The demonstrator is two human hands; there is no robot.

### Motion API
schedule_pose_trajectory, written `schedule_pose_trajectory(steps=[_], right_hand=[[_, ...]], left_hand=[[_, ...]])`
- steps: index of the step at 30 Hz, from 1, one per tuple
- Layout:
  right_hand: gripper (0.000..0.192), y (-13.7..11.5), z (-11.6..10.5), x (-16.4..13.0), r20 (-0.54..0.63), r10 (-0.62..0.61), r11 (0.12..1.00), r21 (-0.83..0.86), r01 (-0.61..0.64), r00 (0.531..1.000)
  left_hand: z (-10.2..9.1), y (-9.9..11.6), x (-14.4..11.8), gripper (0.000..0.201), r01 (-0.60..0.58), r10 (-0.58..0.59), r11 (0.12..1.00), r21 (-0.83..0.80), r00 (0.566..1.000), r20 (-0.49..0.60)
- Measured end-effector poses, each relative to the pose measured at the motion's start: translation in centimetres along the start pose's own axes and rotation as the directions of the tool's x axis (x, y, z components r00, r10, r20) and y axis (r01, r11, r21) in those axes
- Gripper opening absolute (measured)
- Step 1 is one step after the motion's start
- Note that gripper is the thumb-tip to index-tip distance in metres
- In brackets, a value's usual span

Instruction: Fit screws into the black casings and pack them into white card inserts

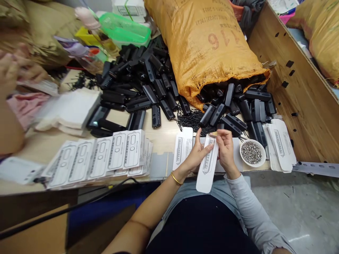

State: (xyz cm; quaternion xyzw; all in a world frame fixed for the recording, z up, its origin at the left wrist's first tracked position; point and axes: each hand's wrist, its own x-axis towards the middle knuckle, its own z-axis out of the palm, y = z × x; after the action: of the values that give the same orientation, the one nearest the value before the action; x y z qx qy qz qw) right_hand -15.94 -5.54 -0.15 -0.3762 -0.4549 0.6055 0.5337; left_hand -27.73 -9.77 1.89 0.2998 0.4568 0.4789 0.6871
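- The white card (207, 165) is partly covered by the left hand (194, 153) and the right hand (225, 150), so its top end is hard to see.
- Something small sits at the fingertips above the card. It is too tiny to tell what it is.
- Another person's hands (13, 72) at the left edge are blurry and cut off.
- The black parts (148, 88) go on inside the yellow sack (209, 46), where they are hidden.
- The sack's top is cut off by the edge.
- The little bits in the white bowl (253, 152) are too small to make out.
- The print on the row of white cards (106, 157) is too small to read.
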Motion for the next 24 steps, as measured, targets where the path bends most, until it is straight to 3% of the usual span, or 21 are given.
schedule_pose_trajectory(steps=[3, 8, 14, 16, 18, 21, 23, 24], right_hand=[[0.029, -0.3, -0.2, 0.6, 0.010, 0.102, 0.992, 0.073, -0.102, 0.995], [0.036, 0.1, -0.5, 2.0, -0.013, 0.297, 0.949, 0.119, -0.293, 0.955], [0.028, 1.0, -0.4, -1.7, -0.035, 0.060, 0.983, -0.170, -0.065, 0.998], [0.025, 1.0, -0.4, -3.0, -0.029, 0.063, 0.980, -0.189, -0.067, 0.998], [0.034, 0.8, -0.5, -3.4, -0.064, 0.114, 0.989, -0.090, -0.120, 0.991], [0.047, 0.4, -1.1, -2.4, -0.216, 0.264, 0.956, 0.185, -0.227, 0.940], [0.051, 0.4, -1.4, -1.5, -0.305, 0.349, 0.919, 0.295, -0.260, 0.886], [0.052, 0.4, -1.3, -1.2, -0.326, 0.375, 0.908, 0.318, -0.272, 0.868]], left_hand=[[0.0, 0.0, -0.3, 0.108, 0.022, -0.024, 0.992, 0.127, 1.000, 0.019], [-0.2, -0.3, -0.9, 0.106, -0.069, 0.088, 0.886, 0.459, 0.996, -0.021], [-0.6, 0.5, -0.7, 0.110, 0.021, -0.028, 0.939, 0.343, 0.999, 0.015], [-0.8, 0.4, -0.6, 0.109, 0.040, -0.047, 0.955, 0.294, 0.999, 0.015], [-1.2, 0.3, -0.9, 0.100, 0.024, -0.026, 0.961, 0.276, 1.000, 0.004], [-2.1, -0.2, -1.7, 0.077, -0.128, 0.072, 0.911, 0.391, 0.985, 0.156], [-2.5, -0.8, -2.4, 0.072, -0.373, 0.187, 0.749, 0.548, 0.912, 0.364], [-2.6, -1.1, -2.7, 0.073, -0.506, 0.256, 0.605, 0.615, 0.855, 0.451]])
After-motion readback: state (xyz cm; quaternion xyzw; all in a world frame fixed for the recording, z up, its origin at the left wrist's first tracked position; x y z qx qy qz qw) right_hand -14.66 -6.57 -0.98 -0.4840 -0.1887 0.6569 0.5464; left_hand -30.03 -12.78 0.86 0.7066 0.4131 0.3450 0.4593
